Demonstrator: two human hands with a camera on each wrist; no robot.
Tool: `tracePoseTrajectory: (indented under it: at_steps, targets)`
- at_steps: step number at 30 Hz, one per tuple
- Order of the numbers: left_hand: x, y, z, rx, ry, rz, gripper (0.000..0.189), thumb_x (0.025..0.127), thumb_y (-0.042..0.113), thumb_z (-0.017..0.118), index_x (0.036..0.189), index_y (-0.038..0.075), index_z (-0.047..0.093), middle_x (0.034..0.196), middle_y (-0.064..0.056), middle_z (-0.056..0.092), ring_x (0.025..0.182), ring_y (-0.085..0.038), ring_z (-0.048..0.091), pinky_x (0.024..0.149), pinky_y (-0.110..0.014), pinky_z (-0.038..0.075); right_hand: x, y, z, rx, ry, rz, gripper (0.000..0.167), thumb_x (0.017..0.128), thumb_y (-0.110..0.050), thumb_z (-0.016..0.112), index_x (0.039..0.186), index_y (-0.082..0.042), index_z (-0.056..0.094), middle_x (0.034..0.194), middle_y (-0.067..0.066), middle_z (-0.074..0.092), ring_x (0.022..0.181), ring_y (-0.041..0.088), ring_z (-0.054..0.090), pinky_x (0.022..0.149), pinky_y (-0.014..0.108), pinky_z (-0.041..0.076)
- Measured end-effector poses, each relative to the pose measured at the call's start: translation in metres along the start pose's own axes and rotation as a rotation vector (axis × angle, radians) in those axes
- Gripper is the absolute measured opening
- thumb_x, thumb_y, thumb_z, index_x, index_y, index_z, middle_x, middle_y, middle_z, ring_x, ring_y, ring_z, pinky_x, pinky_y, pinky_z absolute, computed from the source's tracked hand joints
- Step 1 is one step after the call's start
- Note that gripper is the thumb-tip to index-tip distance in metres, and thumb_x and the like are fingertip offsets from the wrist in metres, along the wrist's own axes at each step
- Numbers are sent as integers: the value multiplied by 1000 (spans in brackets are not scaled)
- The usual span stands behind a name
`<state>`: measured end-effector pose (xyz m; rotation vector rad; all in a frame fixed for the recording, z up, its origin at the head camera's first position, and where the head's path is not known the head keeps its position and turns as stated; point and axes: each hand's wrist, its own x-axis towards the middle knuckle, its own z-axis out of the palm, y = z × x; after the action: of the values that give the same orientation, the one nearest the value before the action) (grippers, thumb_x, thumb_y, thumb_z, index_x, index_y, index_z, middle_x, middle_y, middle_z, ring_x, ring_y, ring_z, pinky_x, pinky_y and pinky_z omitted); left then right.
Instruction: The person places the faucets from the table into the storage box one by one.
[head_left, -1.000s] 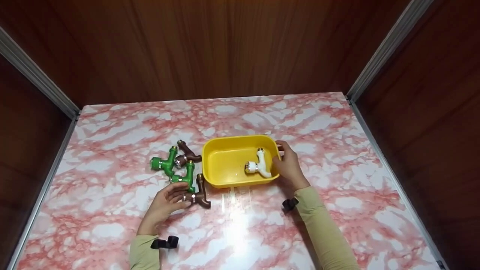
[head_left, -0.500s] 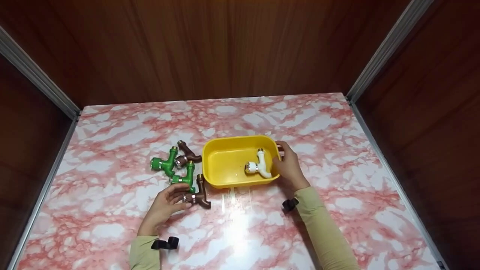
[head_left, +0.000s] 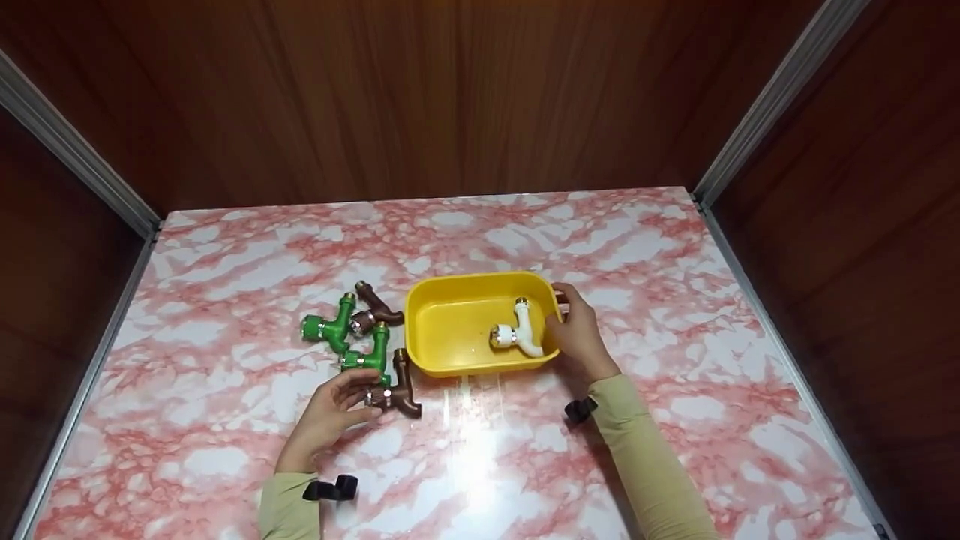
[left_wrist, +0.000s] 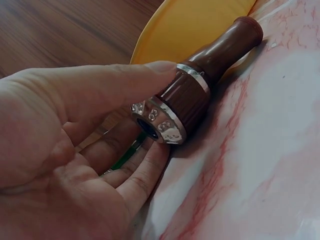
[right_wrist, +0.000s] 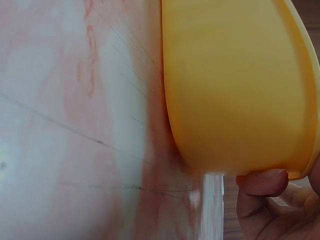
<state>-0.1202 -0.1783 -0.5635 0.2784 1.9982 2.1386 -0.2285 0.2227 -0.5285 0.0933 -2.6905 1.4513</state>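
My left hand [head_left: 326,416] holds the knob end of a brown tap [head_left: 406,394] lying on the table, thumb on one side and fingers on the other. Close up in the left wrist view, the thumb lies along the ribbed knob of this brown tap [left_wrist: 195,100], below its silver ring. On the right, my right hand [head_left: 581,337] grips the end wall of a yellow tub [head_left: 480,367], thumb inside the rim and fingers outside. A white tap [head_left: 525,330] rests in the tub's right half. From the right wrist, fingertips [right_wrist: 265,182] show against the tub's outer wall.
Two green taps, one farther left [head_left: 335,328] and one nearer [head_left: 375,352], lie left of the tub. Another brown tap [head_left: 381,306] lies behind them, close to the tub. Wood-grain panels [head_left: 420,105] enclose the marbled table [head_left: 660,450] at the back and sides.
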Motion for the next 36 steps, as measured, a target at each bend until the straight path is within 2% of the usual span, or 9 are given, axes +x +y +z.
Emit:
tracePoseTrajectory:
  at_steps: [9,16,25,33,36]
  targets:
    - [0,1,1,29,9,19,52,76,-14,72,125,-11,53,123,-30,53,118,-36,51,104,-30,41,-1,-1,1,6,20,-2,49,85,7,58,132,-4,49,115,20,58,87,33,59,76,41,52]
    - [-1,1,3,41,38,46,51,75,-17,70,123,-14,52,118,-33,55,114,-36,54,101,-29,44,-1,-2,1,-4,9,14,49,86,6,58,132,-6,49,116,19,58,91,31,59,78,39,52]
    - [-4,6,5,18,74,33,50,75,-15,72,122,-11,55,119,-31,56,113,-34,55,100,-32,45,-1,-1,1,4,16,7,49,86,7,58,132,-5,49,116,20,58,91,32,60,78,40,52]
    - [-5,10,6,122,58,59,49,75,-11,74,120,-12,55,115,-31,58,108,-36,58,93,-33,50,-1,-1,1,9,25,-3,48,85,7,58,131,-3,49,116,21,58,94,32,59,78,40,52]
    - [-6,12,7,134,58,35,48,75,-11,74,120,-12,55,115,-31,58,109,-37,57,91,-32,51,0,-1,2,7,23,4,48,85,7,58,131,-4,49,116,20,58,93,31,59,78,39,52]
